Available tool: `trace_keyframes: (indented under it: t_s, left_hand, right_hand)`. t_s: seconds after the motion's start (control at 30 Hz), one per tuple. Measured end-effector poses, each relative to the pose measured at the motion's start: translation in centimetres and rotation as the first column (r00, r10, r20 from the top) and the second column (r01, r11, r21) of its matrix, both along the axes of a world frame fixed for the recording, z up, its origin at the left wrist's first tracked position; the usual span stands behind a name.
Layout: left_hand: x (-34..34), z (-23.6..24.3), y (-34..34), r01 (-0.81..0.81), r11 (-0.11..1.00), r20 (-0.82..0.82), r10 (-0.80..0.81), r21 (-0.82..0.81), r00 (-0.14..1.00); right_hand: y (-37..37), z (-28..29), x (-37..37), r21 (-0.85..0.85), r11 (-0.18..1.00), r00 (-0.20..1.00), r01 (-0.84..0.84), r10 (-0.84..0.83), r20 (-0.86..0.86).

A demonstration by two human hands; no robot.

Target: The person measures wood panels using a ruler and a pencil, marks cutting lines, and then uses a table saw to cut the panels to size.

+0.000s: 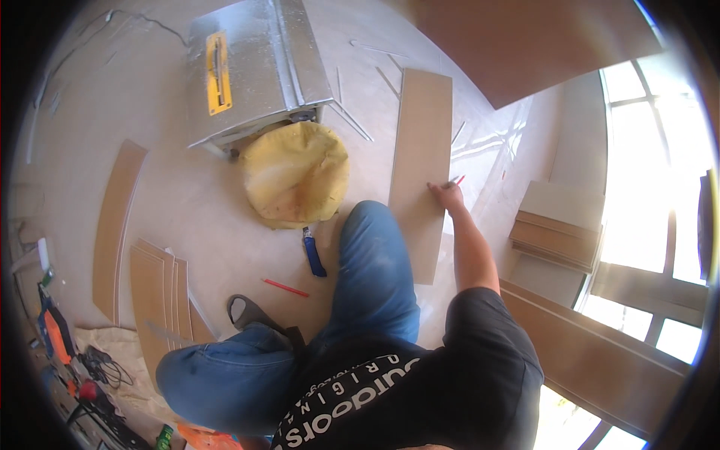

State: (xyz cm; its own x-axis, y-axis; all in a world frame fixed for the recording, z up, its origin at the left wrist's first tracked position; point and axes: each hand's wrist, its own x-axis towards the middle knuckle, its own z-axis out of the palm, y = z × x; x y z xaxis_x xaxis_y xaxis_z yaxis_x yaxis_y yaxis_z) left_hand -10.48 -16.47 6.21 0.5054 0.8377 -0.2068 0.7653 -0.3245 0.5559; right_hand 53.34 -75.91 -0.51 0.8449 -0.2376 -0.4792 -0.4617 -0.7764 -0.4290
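My right hand point(447, 195) grips a red pencil point(460, 180) at the right side of a long, narrow tan board point(421, 120) lying on the floor. A round yellow padded item point(292, 172) lies left of my knee, with a blue-handled tool point(313, 255) just below it. Another red pencil point(286, 287) lies loose on the floor. My left hand is out of view.
A metal box-like machine point(262, 52) stands ahead. More boards point(161, 300) lie at left, tools and cables point(112, 364) at lower left. A large panel point(525, 37) is at top right; stacked boards point(555, 232) sit beside the bright glazing at right.
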Motion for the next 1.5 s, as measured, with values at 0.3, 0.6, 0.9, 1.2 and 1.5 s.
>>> trace_keyframes:
  t_s: [0.3,0.6,0.9,1.2,1.5]
  left_hand:
    - [-7.3,2.1,-1.7,-0.186,0.979,0.367,0.202,-0.077,0.908]
    - [-8.7,2.5,-5.8,-0.434,0.898,0.367,0.383,0.064,0.847]
    - [-2.0,12.8,1.6,-0.498,0.867,0.679,0.37,-0.007,0.634]
    - [-2.3,21.5,4.7,-0.414,0.875,0.645,0.167,0.252,0.745]
    - [-3.1,12.3,11.0,-0.121,0.885,0.095,0.087,0.45,0.992]
  right_hand:
    - [-3.1,8.8,0.3,0.362,0.916,0.88,-0.17,-0.024,0.474]
    - [6.1,41.3,5.3,0.469,0.811,0.502,-0.349,-0.261,0.825]
    - [40.7,48.8,-9.2,0.685,0.323,0.644,-0.653,-0.238,0.727]
    - [61.5,30.9,-32.6,0.955,0.017,0.916,-0.296,0.289,0.279]
    - [68.1,16.6,-45.5,0.957,0.284,0.825,0.064,0.524,-0.21]
